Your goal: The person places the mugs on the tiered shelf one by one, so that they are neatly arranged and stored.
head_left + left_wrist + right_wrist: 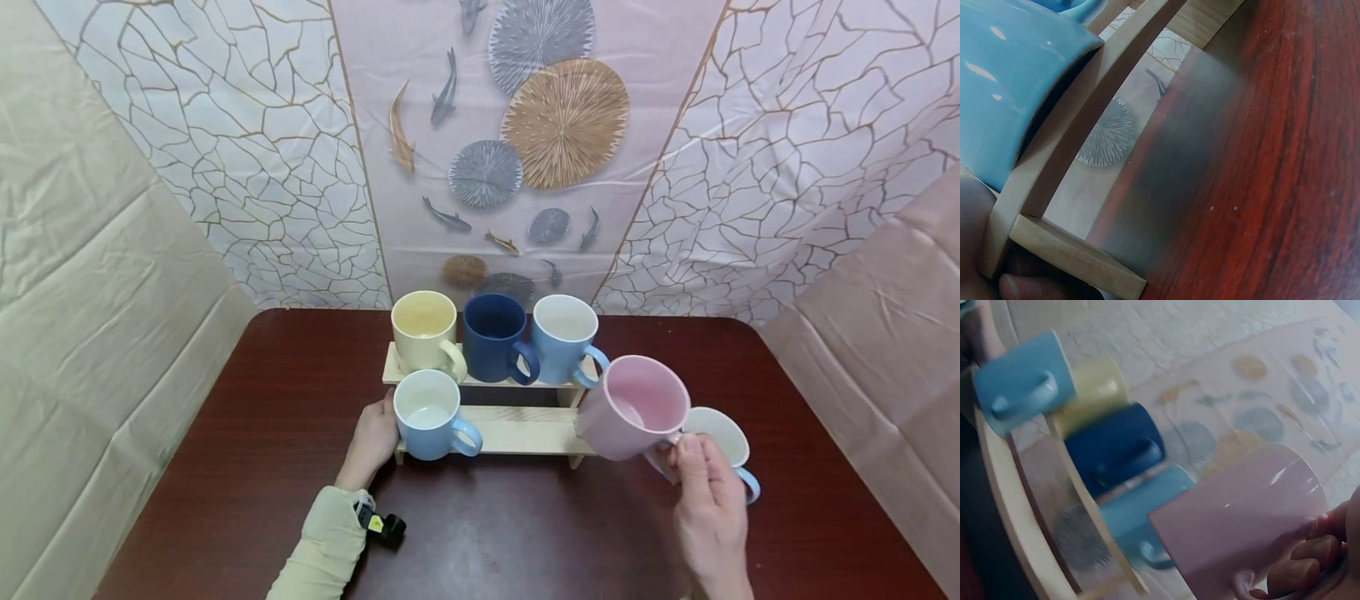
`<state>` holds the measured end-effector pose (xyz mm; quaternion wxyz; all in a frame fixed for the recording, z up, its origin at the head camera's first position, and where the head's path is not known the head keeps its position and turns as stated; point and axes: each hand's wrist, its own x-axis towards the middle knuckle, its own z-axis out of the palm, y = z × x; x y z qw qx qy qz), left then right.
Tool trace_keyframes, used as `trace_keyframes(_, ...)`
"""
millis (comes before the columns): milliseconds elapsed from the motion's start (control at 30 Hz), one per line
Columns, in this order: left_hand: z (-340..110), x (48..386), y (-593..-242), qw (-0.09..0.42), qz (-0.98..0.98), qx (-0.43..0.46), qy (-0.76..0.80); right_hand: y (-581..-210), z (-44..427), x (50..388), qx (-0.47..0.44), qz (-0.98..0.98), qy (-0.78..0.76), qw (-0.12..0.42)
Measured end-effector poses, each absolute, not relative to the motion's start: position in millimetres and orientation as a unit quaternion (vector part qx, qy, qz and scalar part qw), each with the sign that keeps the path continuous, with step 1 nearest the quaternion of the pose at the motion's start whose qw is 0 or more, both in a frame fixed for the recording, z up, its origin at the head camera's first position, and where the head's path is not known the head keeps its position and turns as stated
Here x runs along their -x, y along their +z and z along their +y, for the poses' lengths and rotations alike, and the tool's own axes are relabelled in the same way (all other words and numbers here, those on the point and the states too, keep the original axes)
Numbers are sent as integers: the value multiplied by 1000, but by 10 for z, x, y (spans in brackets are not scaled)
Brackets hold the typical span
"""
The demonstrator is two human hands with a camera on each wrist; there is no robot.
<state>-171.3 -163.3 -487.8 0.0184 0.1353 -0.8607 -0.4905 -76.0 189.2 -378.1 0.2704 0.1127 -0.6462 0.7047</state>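
Observation:
My right hand (708,508) grips a pink mug (626,425) by its handle, in the air off the right end of a two-tier wooden rack (525,429). The mug leans, its mouth facing up and right in the head view. At the rack's left end my left hand (372,437) holds the lower shelf; fingertips (1022,287) show below the wood in the left wrist view. Just beside that hand, a light blue mug (426,429) stands on the lower shelf. The upper shelf bears a pale yellow mug (422,333), a dark blue mug (491,342) and another light blue mug (558,342).
Partly hidden behind the right hand, a light blue mug with a white inside (722,433) stands on the dark red-brown table (480,533). A patterned cloth (300,167) hangs behind the table, and beige cloth walls (97,333) flank it.

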Motion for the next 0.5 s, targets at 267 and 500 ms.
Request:
trace_keyframes(267, -1635, 1718, -4888, 18, -861, -133, -490, -3841, 1626, 794, -94, -695, 682, 207)
trace_keyframes(500, -1639, 1715, -4885, 15, -860, -130, -493, -3922, 1438, 844, -137, -724, 650, 187)
